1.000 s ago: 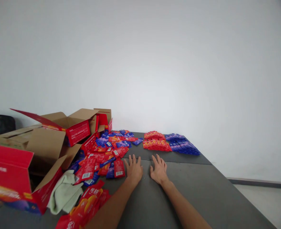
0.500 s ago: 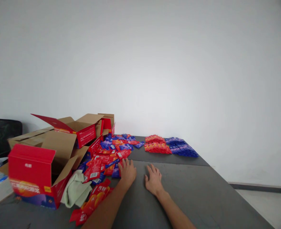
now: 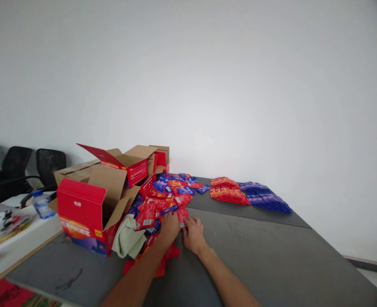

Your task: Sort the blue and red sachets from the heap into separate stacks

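Observation:
A small red packet [image 3: 182, 215] with white print lies between my two hands at the right edge of a loose pile. My left hand [image 3: 170, 227] has its fingers curled down at the packet's left side, over the edge of the pile. From the right, my right hand [image 3: 194, 235] pinches the packet's lower right part, its thumb close to the table. Red and blue packets [image 3: 149, 214] are heaped beyond and left of my left hand. More red packets [image 3: 161, 265] lie partly hidden under my left forearm.
Open red cartons [image 3: 82, 215] stand on the left, a pale green cloth [image 3: 129, 236] beside the nearest. Neat rows of red packets [image 3: 228, 192] and blue packets [image 3: 267, 198] lie at the back right of the dark table [image 3: 265, 251]. A water bottle [image 3: 42, 204] stands far left.
The view has swung left. My right hand has moved left, close to my left hand, and both have closed at a red packet that now shows between them.

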A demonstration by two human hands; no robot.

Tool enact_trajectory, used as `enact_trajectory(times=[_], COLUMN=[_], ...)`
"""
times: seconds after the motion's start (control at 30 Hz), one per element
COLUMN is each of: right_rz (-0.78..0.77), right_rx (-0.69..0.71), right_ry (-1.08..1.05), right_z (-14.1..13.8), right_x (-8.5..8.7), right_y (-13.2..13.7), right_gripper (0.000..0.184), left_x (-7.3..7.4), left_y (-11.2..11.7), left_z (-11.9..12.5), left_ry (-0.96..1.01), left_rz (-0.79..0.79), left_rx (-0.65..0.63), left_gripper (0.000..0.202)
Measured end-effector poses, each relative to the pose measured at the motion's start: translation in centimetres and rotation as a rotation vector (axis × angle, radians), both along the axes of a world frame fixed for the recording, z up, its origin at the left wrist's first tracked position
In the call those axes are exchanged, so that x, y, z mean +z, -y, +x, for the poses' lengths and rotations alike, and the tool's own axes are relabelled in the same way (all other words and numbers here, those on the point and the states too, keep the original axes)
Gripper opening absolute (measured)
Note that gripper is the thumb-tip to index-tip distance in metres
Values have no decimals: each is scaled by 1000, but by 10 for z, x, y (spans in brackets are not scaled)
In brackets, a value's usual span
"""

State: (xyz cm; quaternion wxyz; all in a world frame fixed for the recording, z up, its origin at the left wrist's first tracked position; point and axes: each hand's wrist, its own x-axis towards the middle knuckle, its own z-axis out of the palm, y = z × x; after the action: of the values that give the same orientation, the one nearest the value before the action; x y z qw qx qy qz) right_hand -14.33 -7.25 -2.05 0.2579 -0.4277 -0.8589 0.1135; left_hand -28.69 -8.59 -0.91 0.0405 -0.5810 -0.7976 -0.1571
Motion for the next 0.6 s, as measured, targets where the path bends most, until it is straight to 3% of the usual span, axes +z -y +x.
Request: enact_trajectory(times=[0.27, 0.47, 0.6], right_rz=[-9, -33, -37], right_rx=[-23, -42, -49], right_ry=[74, 101, 93], right_z=[2, 12, 19], right_x=[-3, -2, -2], right_y=[18, 26, 29], right_gripper=[41, 43, 43], left_x=[0, 8, 10], left_y=[6, 22, 23], left_z=[-10, 2, 11], left_ry=[75, 123, 159], left_rz=[-32, -64, -46], left_rx=[17, 234, 237], left_gripper=[39, 37, 38])
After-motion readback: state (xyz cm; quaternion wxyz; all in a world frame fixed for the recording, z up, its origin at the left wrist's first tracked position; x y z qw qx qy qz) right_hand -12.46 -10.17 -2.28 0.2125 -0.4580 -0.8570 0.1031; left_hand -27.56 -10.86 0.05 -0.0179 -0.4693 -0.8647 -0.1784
